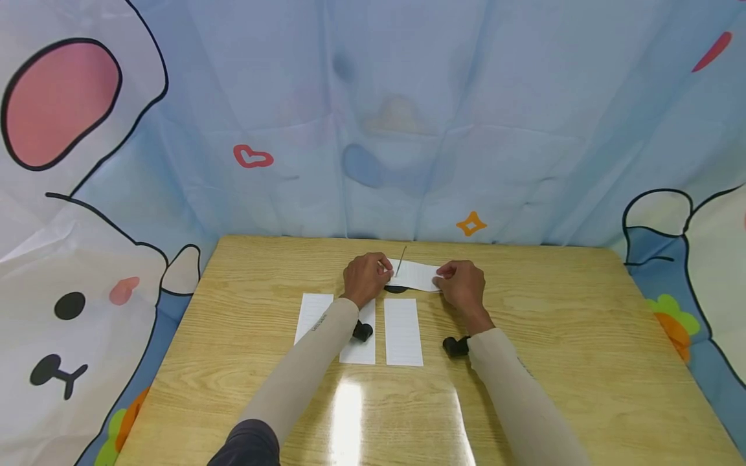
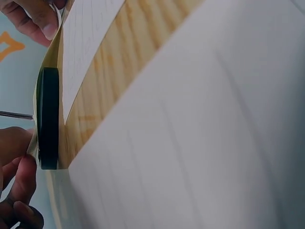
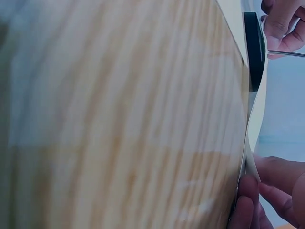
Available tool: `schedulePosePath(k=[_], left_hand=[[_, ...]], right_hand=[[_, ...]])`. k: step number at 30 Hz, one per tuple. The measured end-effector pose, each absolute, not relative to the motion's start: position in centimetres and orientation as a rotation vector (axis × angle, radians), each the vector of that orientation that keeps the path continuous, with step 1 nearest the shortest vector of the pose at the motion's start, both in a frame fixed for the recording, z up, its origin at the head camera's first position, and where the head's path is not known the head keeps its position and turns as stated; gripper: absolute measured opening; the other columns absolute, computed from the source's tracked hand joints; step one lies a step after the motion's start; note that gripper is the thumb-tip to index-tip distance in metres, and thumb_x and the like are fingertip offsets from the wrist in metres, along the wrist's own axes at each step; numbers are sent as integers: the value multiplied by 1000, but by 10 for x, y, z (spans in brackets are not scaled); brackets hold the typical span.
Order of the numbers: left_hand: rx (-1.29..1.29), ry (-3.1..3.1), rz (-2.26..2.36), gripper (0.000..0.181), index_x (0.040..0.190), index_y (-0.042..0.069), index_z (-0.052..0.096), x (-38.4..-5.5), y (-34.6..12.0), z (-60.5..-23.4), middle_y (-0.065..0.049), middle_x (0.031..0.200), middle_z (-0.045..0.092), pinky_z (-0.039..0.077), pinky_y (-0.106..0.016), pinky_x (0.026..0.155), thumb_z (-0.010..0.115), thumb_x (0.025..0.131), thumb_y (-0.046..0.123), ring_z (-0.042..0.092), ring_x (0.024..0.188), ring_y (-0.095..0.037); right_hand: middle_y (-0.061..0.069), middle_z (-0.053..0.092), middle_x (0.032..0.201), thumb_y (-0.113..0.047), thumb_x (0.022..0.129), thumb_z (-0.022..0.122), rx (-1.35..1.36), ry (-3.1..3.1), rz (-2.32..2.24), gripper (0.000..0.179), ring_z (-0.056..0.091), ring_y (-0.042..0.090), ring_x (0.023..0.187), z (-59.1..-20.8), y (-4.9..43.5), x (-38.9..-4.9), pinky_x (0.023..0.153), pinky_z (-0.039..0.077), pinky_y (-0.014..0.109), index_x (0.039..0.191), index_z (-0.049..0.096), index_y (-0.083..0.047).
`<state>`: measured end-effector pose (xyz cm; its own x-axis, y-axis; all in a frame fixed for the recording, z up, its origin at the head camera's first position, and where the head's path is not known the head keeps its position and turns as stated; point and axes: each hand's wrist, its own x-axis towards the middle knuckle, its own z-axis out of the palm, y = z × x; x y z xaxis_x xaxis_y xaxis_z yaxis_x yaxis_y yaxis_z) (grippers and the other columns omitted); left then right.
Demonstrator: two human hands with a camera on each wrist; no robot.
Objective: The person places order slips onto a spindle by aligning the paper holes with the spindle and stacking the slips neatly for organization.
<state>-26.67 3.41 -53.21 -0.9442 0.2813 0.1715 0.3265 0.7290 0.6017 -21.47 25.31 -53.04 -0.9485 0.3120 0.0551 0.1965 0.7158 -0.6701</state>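
A lined white paper slip (image 1: pixel 416 275) stretches between both hands near the table's back edge. My left hand (image 1: pixel 366 278) pinches its left end; my right hand (image 1: pixel 460 283) pinches the right end. A thin metal spike (image 1: pixel 402 259) pokes up through the slip, close to the left fingers. Beneath the paper shows the spike's round black base (image 1: pixel 396 289), seen side-on in the left wrist view as a dark disc (image 2: pixel 49 119). In the right wrist view the slip (image 3: pixel 257 114) bows between the base and my right fingers (image 3: pixel 274 174).
Three more lined slips lie in a row nearer to me: a left one (image 1: pixel 315 310), a middle one (image 1: pixel 358 349) partly under my left forearm, and a right one (image 1: pixel 403 333). A printed cloth (image 1: pixel 524 129) hangs behind the wooden table (image 1: pixel 583 362).
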Motion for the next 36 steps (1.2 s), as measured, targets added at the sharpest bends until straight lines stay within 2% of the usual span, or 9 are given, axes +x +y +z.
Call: schedulePosePath(k=[10, 17, 26, 31, 36], left_hand=[[-473, -2878, -1072, 5, 99, 20, 81, -266, 34, -530, 3, 79, 72, 42, -28, 61, 80, 97, 24, 60, 70, -11], [-484, -2886, -1106, 6, 100, 19, 83, -265, 30, -527, 2, 85, 77, 45, -28, 62, 82, 94, 21, 66, 75, -13], [-563, -2890, -1275, 15, 109, 16, 82, -264, 21, -530, 0, 90, 79, 49, -29, 66, 82, 95, 22, 70, 80, -15], [-596, -2829, -1433, 18, 111, 17, 81, -261, 11, -528, -2, 94, 80, 52, -33, 72, 81, 94, 22, 71, 83, -16], [-640, -2785, -1528, 18, 113, 17, 80, -255, 6, -520, -3, 97, 80, 49, -33, 69, 80, 95, 21, 66, 76, -17]], right_hand=[[18, 76, 100, -18, 95, 80, -388, -2771, 963, 15, 70, 34, 87, -533, 253, -212, 77, 55, 50, 102, 80, -5], [18, 74, 100, -18, 97, 78, -379, -2782, 935, 16, 68, 34, 87, -532, 250, -209, 77, 55, 51, 103, 79, -4], [20, 75, 102, -24, 100, 75, -370, -2717, 1003, 24, 68, 36, 92, -532, 252, -200, 86, 52, 54, 107, 79, -2], [19, 75, 103, -27, 99, 77, -342, -2623, 1101, 26, 70, 36, 91, -527, 250, -193, 84, 53, 52, 112, 79, -4], [15, 75, 102, -29, 98, 78, -324, -2549, 1188, 27, 75, 33, 87, -520, 244, -186, 77, 57, 45, 115, 80, -8]])
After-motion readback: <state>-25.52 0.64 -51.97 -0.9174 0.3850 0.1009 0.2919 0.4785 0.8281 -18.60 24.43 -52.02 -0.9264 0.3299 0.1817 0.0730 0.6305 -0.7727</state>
